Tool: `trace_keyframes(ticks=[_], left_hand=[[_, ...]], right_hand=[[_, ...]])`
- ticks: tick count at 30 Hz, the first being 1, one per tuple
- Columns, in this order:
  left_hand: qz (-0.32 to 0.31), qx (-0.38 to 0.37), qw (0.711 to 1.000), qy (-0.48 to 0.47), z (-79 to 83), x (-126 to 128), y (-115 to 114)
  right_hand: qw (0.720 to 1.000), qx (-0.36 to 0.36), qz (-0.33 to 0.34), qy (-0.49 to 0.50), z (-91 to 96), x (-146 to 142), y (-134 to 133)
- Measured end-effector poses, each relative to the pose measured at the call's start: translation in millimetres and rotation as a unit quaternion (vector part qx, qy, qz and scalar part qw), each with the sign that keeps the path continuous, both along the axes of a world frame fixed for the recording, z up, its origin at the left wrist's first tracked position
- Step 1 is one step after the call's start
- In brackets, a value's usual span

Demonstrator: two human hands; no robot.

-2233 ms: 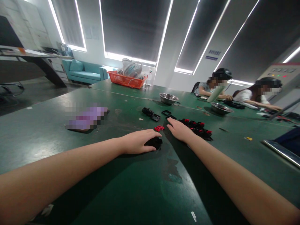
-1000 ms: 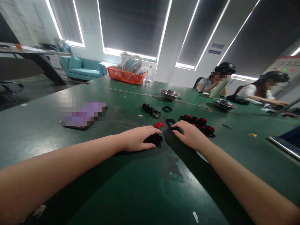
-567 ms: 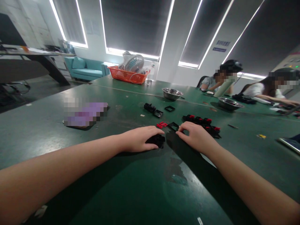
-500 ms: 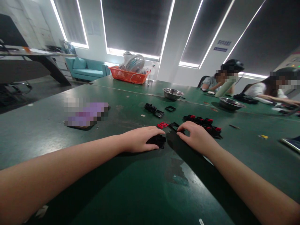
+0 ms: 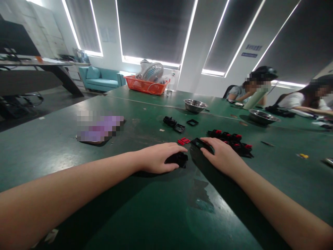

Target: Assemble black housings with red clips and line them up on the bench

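My left hand (image 5: 161, 158) rests on the green table, its fingers and thumb curled round a black plastic block (image 5: 179, 159). The palm hides part of that block. To its right, my right hand (image 5: 221, 151) has thumb and fingers on either side of a black plastic frame (image 5: 197, 142), which lies low at the tabletop. Several small red plastic pieces (image 5: 183, 141) lie between and just beyond the hands. Behind my right hand are rows of black parts with red pieces (image 5: 240, 147).
Farther off lie black parts (image 5: 179, 128) and a square black frame (image 5: 192, 122). Metal bowls (image 5: 195, 106) (image 5: 264, 118) stand behind. A purple phone-like object (image 5: 102, 128) is on the left. An orange basket (image 5: 145, 86) sits at the back; two people are at the far right.
My right hand's thumb and fingers have come farther over the black frame and now close round its near part. My left hand keeps the black block. The whole view has shifted slightly.
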State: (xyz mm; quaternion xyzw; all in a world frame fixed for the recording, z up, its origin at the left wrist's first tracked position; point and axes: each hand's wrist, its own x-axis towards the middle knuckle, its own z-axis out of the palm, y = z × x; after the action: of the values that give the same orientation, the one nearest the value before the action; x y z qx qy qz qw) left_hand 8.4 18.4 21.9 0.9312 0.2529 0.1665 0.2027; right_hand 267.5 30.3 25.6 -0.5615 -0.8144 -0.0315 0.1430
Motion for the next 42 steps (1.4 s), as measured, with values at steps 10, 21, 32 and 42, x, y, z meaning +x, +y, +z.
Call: trace_keyframes(ticks=[10, 21, 32, 42], left_hand=[[-0.002, -0.002, 1.0, -0.008, -2.0, 1, 3], [-0.003, -0.002, 1.0, -0.006, -1.0, 1, 3], [0.006, -0.013, 1.0, 0.004, 1.5, 0, 2], [0.009, 0.003, 1.0, 0.004, 1.7, 1, 2]], right_hand=[[1.0, -0.028, -0.005, 0.008, 7.3, -1, -1], [0.998, -0.046, 0.042, 0.028, 9.9, 1, -3], [0.996, -0.029, 0.079, 0.031, 10.6, 1, -2], [0.993, -0.045, 0.095, 0.048, 8.7, 1, -4]])
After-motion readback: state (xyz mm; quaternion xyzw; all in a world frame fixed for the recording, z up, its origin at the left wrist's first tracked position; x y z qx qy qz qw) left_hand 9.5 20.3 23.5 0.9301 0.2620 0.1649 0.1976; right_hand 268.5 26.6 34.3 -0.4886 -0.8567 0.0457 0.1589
